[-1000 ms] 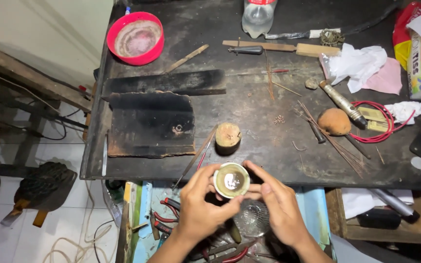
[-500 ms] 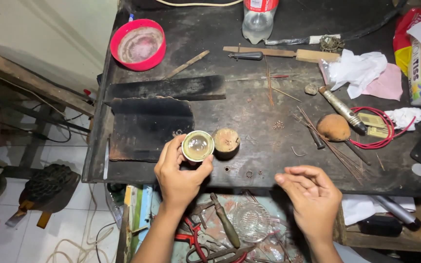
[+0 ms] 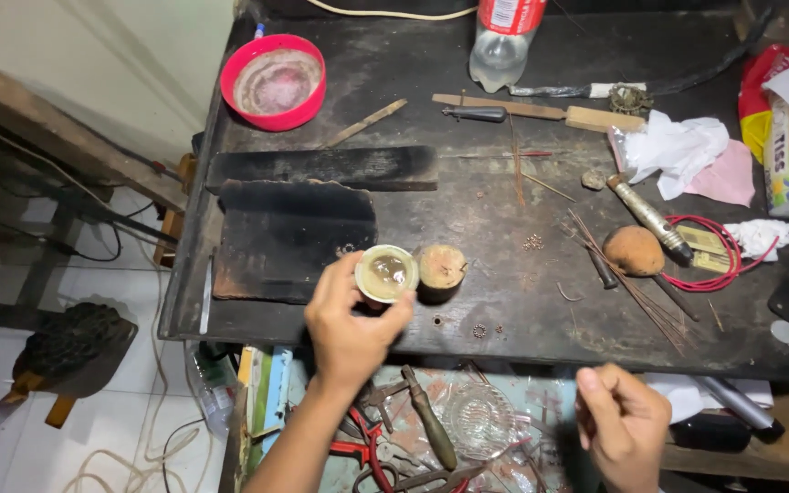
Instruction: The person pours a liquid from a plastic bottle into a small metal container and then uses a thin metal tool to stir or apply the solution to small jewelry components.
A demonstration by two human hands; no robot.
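We have the small round dish (image 3: 386, 273) pinched in our left hand (image 3: 351, 327) just above the tabletop's (image 3: 504, 228) near edge beside the wooden stub (image 3: 440, 269), seemingly mid-placement, our right hand (image 3: 621, 422) loosely curled, empty.

Left hand (image 3: 351, 330) raised, grip closed; right hand (image 3: 623, 422) loosely curled.

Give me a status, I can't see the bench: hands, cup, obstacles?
Left hand holds small round cup over bench. Right hand empty, low. Wooden stump right beside cup.
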